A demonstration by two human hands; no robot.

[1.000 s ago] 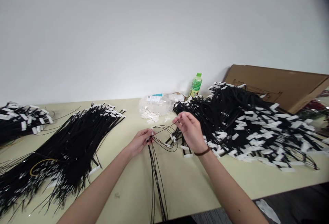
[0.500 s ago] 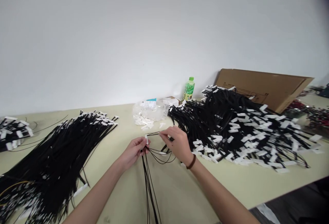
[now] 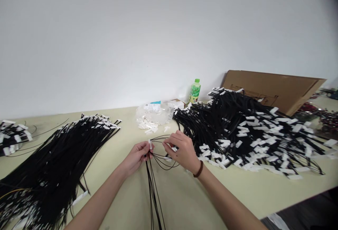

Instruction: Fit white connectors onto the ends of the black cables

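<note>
My left hand [image 3: 137, 157] is closed on a small white connector [image 3: 150, 144], held upright between thumb and fingers. Thin black wires [image 3: 153, 187] run from below that hand down to the front of the table, and others loop out to the right. My right hand [image 3: 183, 152], with a brown band at the wrist, pinches at a thin black wire just right of the connector. Its thumb and forefinger are close together. More wires arc from the connector's top [image 3: 161, 136] toward this hand, and their far ends are hidden behind it.
A large bundle of black cables [image 3: 58, 163] lies left, and a wide heap with white ends [image 3: 253, 135] lies right. Behind my hands are a clear plastic bag [image 3: 155, 114] of white connectors, a green bottle [image 3: 194, 91] and a cardboard box [image 3: 271, 89].
The right hand has turned slightly, its fingertips dropping a little lower. Wires at the connector's top now bow out in a wider loop. My left hand keeps its hold.
</note>
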